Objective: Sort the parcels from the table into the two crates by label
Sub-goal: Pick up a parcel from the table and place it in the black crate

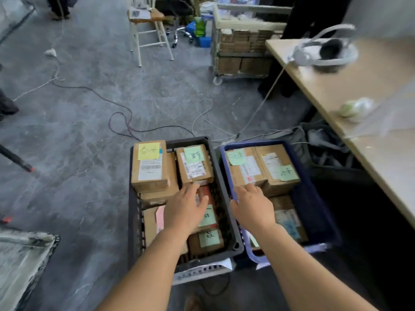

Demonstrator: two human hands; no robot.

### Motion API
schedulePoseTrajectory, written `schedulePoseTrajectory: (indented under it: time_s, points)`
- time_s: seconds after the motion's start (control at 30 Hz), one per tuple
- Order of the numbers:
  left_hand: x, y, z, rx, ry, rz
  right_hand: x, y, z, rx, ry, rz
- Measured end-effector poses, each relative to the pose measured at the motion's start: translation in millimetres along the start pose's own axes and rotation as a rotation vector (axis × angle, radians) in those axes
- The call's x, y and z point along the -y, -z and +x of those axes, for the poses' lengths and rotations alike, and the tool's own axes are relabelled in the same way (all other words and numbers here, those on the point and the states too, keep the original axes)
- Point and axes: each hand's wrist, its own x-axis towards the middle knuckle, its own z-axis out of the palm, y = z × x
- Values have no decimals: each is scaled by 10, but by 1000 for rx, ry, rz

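— While both my hands are spread flat, where are they?
— My left hand [184,209] lies over parcels [150,167] in the black crate [226,198], lower centre; my right hand [252,207] reaches into the blue crate [314,198].

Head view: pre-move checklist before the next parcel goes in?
1. Left hand free: ok, fingers straight over the black crate, holding nothing.
2. Right hand free: ok, fingers extended over the blue crate, nothing held.
3. Room in the black crate: not ok, the yellow-note parcel already stands above the rim.
4. Room in the blue crate: ok, a gap shows along its right side.
5. Parcels left on the table: cannot tell, none on the part in view.
6. Label text readable: cannot tell, notes are blurred.
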Motion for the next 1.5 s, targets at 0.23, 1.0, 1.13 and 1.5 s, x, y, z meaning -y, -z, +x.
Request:
schedulePoseTrajectory:
  time_s: [0.23, 1.0, 1.13, 1.5]
  points:
    - [-844, -114, -437, 31, -202, 40, -707, 411, -827, -151, -153, -1]
    - [-3881, -1734, -3457, 148, -847, 109, -3569, 653, -4699, -535, -700, 116]
    - [-4275, -2021, -3889, 198, -964, 116, -3924, 617, -5192, -550, -819, 112]
    - [-5229, -2835, -4486, 329, -1211, 146, -4859, 354, -5901, -552, -1095, 169]
